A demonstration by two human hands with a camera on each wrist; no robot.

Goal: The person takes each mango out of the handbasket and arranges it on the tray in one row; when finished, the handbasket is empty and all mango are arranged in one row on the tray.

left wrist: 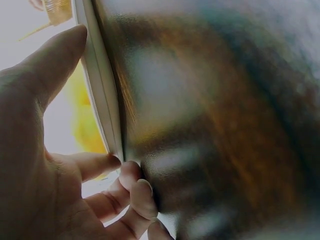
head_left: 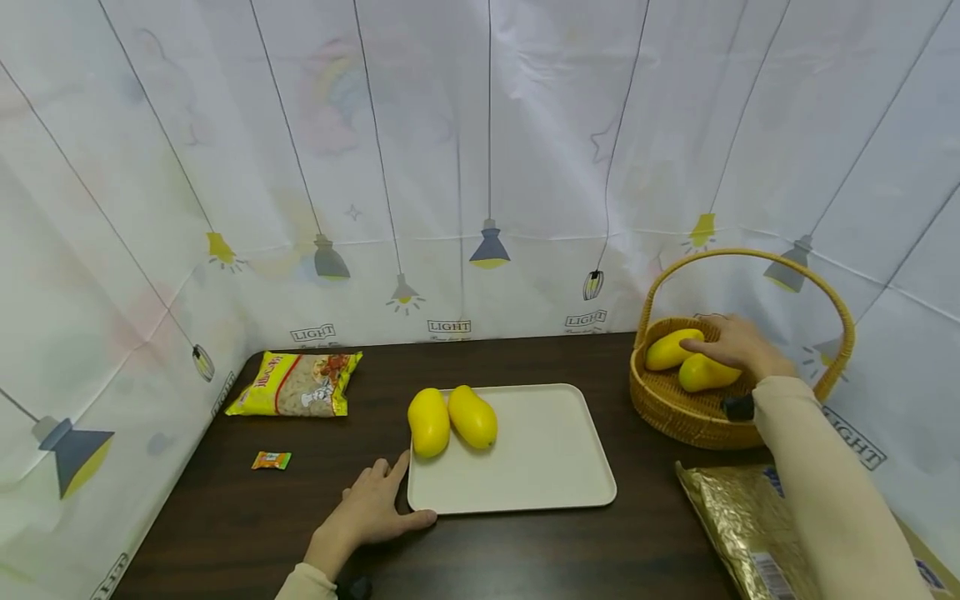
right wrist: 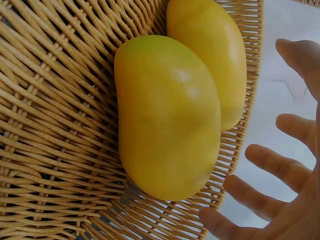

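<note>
Two yellow mangoes lie in the wicker basket (head_left: 678,425): a rear mango (head_left: 673,349) and a front mango (head_left: 708,372) with a greenish end. Over them hovers my right hand (head_left: 738,343); in the right wrist view its fingers (right wrist: 280,167) are spread, apart from the fruit. My left hand (head_left: 372,504) rests at the near left corner of the cream tray (head_left: 540,450), thumb and index finger touching its rim. A pair of mangoes, a left mango (head_left: 430,422) and a right mango (head_left: 472,417), sits at the tray's left end.
A yellow snack bag (head_left: 300,385) lies at the back left, with a small wrapped candy (head_left: 271,460) before it. Below the basket is a gold foil package (head_left: 738,517), partly under my right forearm. The basket handle (head_left: 742,252) arches above my right hand. A printed curtain hangs behind.
</note>
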